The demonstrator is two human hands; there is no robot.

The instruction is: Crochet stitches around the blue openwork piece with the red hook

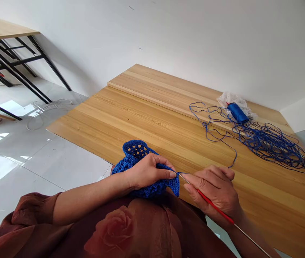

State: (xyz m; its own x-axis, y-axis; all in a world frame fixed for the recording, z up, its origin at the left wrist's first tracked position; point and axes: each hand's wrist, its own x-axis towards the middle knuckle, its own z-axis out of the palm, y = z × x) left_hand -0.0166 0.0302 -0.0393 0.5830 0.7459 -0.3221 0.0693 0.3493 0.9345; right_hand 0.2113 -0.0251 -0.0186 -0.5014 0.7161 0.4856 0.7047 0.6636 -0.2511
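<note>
A blue crocheted piece (135,148) with an openwork round part lies bunched over my lap at the table's front edge. My left hand (152,170) pinches its upper edge between thumb and fingers. In my right hand (214,190) is a metal crochet hook (215,208) with a red grip, its tip touching the piece beside my left fingertips. Blue yarn (233,157) runs from the table to my right hand, and a short strand spans the gap between both hands.
On the wooden table (141,111), a blue yarn spool (238,113) rests by a crumpled plastic bag (229,96) at the back right. Loose yarn (273,143) is heaped beside it. Another table (9,30) with black legs stands at the far left.
</note>
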